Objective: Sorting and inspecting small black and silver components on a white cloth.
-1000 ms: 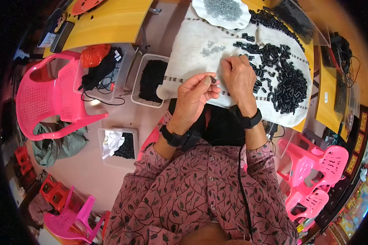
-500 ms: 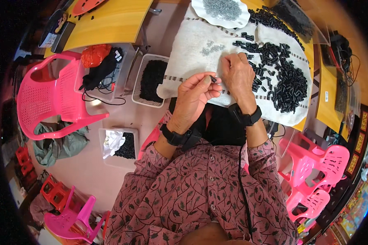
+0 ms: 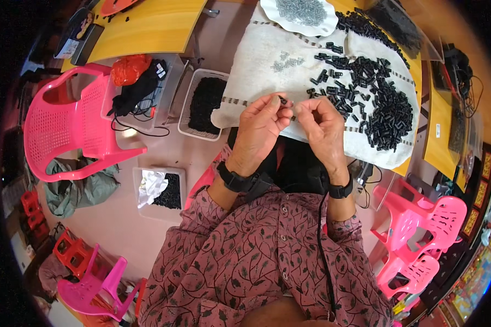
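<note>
Over the near edge of a white cloth (image 3: 256,60), my left hand (image 3: 260,128) pinches a small black piece (image 3: 283,100) between thumb and fingers. Close beside it, my right hand (image 3: 324,128) is closed in a pinch, its fingertips near those of the left. What the right fingertips hold is too small to make out. Loose black pieces (image 3: 388,117), short and tube-like, lie heaped on the cloth to the right. A few small clear pieces (image 3: 287,62) are scattered beyond my hands. More of them fill a white scalloped plate (image 3: 327,30) at the far edge.
Left of the table, a white basket (image 3: 183,117) on the floor holds black pieces. A clear bin (image 3: 138,182) nearer me has black pieces and white wrapping. A pink armchair (image 3: 52,131) stands at left, stacked pink stools (image 3: 447,218) at right. A yellow table (image 3: 153,30) is far left.
My right hand has come back from the cloth toward me and now meets the left hand at the fingertips. The left hand still pinches its black piece.
</note>
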`<state>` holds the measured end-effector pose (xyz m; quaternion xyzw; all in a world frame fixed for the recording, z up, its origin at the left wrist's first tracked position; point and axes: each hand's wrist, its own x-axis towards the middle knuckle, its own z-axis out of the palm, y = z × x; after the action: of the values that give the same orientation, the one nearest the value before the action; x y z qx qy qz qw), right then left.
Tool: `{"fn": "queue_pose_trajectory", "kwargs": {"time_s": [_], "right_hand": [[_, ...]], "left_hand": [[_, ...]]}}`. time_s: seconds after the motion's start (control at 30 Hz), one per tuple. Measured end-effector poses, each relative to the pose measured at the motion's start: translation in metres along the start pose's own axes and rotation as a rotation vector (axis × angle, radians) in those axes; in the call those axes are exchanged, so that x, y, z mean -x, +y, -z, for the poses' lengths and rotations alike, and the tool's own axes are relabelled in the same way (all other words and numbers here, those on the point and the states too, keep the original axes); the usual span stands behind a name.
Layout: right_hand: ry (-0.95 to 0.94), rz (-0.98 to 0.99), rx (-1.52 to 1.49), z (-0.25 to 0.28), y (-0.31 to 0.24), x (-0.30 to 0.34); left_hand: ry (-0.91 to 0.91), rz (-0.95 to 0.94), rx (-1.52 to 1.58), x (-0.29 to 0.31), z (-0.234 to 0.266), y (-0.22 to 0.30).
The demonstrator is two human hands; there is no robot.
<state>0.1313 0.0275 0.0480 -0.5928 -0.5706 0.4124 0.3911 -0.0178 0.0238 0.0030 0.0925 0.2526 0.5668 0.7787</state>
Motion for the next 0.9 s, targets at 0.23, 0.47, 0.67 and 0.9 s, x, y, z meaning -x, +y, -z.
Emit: {"fn": "queue_pose_trajectory", "kwargs": {"time_s": [0.23, 0.47, 0.67, 0.9], "right_hand": [[-0.014, 0.048, 0.017, -0.001, 0.002, 0.005], [-0.013, 0.041, -0.014, 0.000, 0.002, 0.005], [-0.014, -0.019, -0.038, -0.001, 0.002, 0.006], [0.008, -0.140, -0.112, -0.005, 0.007, 0.007]], "left_hand": [[-0.023, 0.005, 0.013, 0.002, -0.001, -0.002], [-0.037, -0.024, -0.042, 0.004, -0.003, -0.003], [-0.042, -0.049, -0.067, 0.004, -0.004, -0.005], [-0.050, -0.061, -0.083, 0.003, 0.002, -0.011]]}}
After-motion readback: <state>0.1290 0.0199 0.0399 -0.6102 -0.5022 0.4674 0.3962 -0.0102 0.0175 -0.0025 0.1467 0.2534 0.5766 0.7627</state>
